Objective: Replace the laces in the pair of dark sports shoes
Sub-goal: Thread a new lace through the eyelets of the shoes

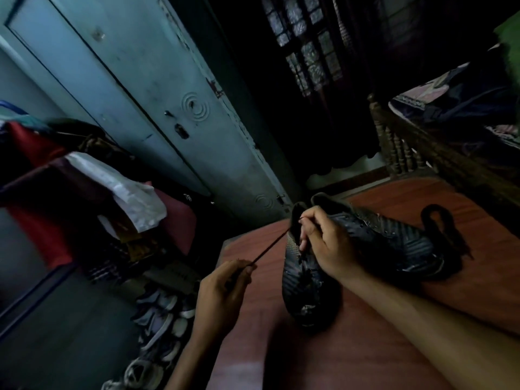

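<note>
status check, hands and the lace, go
Left hand pinching lace taut. Right hand steadying near shoe on table. Nothing blocking.

The ribbed dark sports shoe [306, 282] is black with faint grey diagonal stripes. The wooden table top [365, 356] is reddish-brown, and the metal cupboard door [135, 88] is pale blue-grey.

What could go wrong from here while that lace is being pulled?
1. The lace runs taut from the near shoe to the left hand; a hard tug could tip the shoe unless the right hand steadies it.
2. The left hand's fingers pinch near the lace's end, so it may slip free.
3. In this dim light the loose lace on the table could snag the second shoe.
</note>
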A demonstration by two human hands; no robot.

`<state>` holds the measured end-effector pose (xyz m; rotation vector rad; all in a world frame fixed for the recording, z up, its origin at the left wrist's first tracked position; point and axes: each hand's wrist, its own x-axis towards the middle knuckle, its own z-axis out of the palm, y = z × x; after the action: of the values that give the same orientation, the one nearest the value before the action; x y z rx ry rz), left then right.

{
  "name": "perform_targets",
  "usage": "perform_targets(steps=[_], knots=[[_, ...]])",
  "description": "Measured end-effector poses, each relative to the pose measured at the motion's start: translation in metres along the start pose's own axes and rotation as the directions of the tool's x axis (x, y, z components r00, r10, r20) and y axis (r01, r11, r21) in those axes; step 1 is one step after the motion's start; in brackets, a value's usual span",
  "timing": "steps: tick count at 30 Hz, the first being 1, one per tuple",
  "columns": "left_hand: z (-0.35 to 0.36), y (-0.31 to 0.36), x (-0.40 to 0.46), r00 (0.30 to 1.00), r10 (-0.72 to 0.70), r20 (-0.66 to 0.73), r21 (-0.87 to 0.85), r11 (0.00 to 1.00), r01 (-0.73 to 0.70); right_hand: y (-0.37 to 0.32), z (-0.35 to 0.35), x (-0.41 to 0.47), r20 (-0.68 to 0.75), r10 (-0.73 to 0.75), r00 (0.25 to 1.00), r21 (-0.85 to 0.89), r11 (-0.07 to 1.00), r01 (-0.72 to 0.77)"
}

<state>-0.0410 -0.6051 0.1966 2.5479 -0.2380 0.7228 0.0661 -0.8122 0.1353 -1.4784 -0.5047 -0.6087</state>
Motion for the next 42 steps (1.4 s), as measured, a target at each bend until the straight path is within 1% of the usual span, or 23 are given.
perform_targets(steps=[3,6,8,9,10,12,14,15,17,18,19,20,22,25,27,29,31,33,35,37,38,40,42], knots=[[-0.001,-0.007,-0.004,0.993,-0.121,0.003,-0.023,0.992,0.121,0.005,-0.004,0.005,-0.126,0.093,0.988,0.114,0.990,-0.079],[-0.004,-0.004,-0.001,0.994,-0.105,0.002,0.075,0.992,0.104,0.005,-0.005,0.007,-0.179,0.187,0.966,0.205,0.967,-0.149],[-0.005,0.001,0.004,0.995,-0.091,-0.025,0.153,0.984,0.094,0.005,-0.007,0.008,-0.188,0.184,0.965,0.184,0.972,-0.149],[-0.003,0.001,0.007,0.995,-0.092,-0.039,0.151,0.984,0.097,0.004,-0.008,0.008,-0.182,0.152,0.971,0.139,0.982,-0.128],[-0.001,0.001,0.010,0.995,-0.093,-0.041,0.112,0.989,0.097,0.001,-0.011,0.007,-0.167,0.093,0.982,0.066,0.994,-0.083],[0.006,0.006,0.017,0.996,-0.085,-0.014,-0.006,0.996,0.085,-0.005,-0.015,0.004,-0.101,-0.099,0.990,-0.128,0.988,0.086],[0.014,0.017,0.025,1.000,-0.021,0.001,-0.072,0.997,0.021,-0.012,-0.012,-0.001,0.056,-0.249,0.967,-0.252,0.934,0.255],[0.018,0.023,0.029,1.000,0.029,0.008,-0.071,0.997,-0.028,-0.014,-0.009,-0.005,0.155,-0.263,0.952,-0.263,0.918,0.296],[0.027,0.031,0.038,0.993,0.112,0.029,0.014,0.994,-0.112,-0.010,0.000,-0.010,0.318,-0.192,0.928,-0.249,0.928,0.277],[0.031,0.034,0.041,0.991,0.126,0.035,0.077,0.989,-0.129,-0.006,0.002,-0.011,0.353,-0.160,0.922,-0.248,0.934,0.258],[0.034,0.035,0.046,0.992,0.117,0.036,0.133,0.984,-0.121,-0.003,0.001,-0.010,0.349,-0.154,0.924,-0.250,0.935,0.250],[0.038,0.034,0.049,0.995,0.098,0.030,0.174,0.979,-0.102,0.000,-0.003,-0.006,0.317,-0.165,0.934,-0.252,0.934,0.251],[0.044,0.030,0.055,0.997,0.079,0.002,0.184,0.980,-0.078,0.000,-0.012,0.004,0.222,-0.177,0.959,-0.244,0.942,0.230],[0.057,0.016,0.056,0.994,0.111,-0.015,0.061,0.992,-0.110,0.004,-0.023,0.014,0.036,-0.089,0.995,-0.181,0.979,0.094],[0.068,0.001,0.049,0.994,0.107,-0.023,-0.013,0.994,-0.107,0.007,-0.025,0.018,-0.081,-0.015,0.997,-0.139,0.990,0.004],[0.078,-0.012,0.041,0.997,0.081,-0.011,-0.065,0.995,-0.081,0.010,-0.027,0.020,-0.122,0.015,0.992,-0.090,0.996,-0.026],[0.086,-0.020,0.034,0.994,0.111,-0.012,-0.083,0.990,-0.112,0.010,-0.027,0.018,-0.079,0.014,0.997,-0.087,0.996,-0.021],[0.093,-0.022,0.033,0.989,0.142,-0.046,-0.095,0.985,-0.146,0.010,-0.028,0.015,-0.003,-0.048,0.999,-0.177,0.983,0.047],[0.097,-0.018,0.039,0.992,0.093,-0.083,-0.138,0.985,-0.104,0.008,-0.027,0.011,0.091,-0.096,0.991,-0.331,0.936,0.121],[0.103,-0.016,0.046,0.994,0.056,-0.092,-0.230,0.970,-0.076,0.008,-0.024,0.008,0.201,-0.101,0.974,-0.401,0.899,0.176],[0.106,-0.014,0.049,0.994,0.061,-0.092,-0.264,0.961,-0.084,0.009,-0.022,0.006,0.249,-0.097,0.964,-0.407,0.892,0.195],[0.112,-0.014,0.055,0.990,0.078,-0.120,-0.296,0.949,-0.111,0.014,-0.018,0.003,0.291,-0.062,0.955,-0.399,0.899,0.179],[0.120,-0.019,0.057,0.988,0.072,-0.135,-0.332,0.936,-0.114,0.020,-0.018,0.002,0.278,-0.007,0.961,-0.389,0.913,0.119]])
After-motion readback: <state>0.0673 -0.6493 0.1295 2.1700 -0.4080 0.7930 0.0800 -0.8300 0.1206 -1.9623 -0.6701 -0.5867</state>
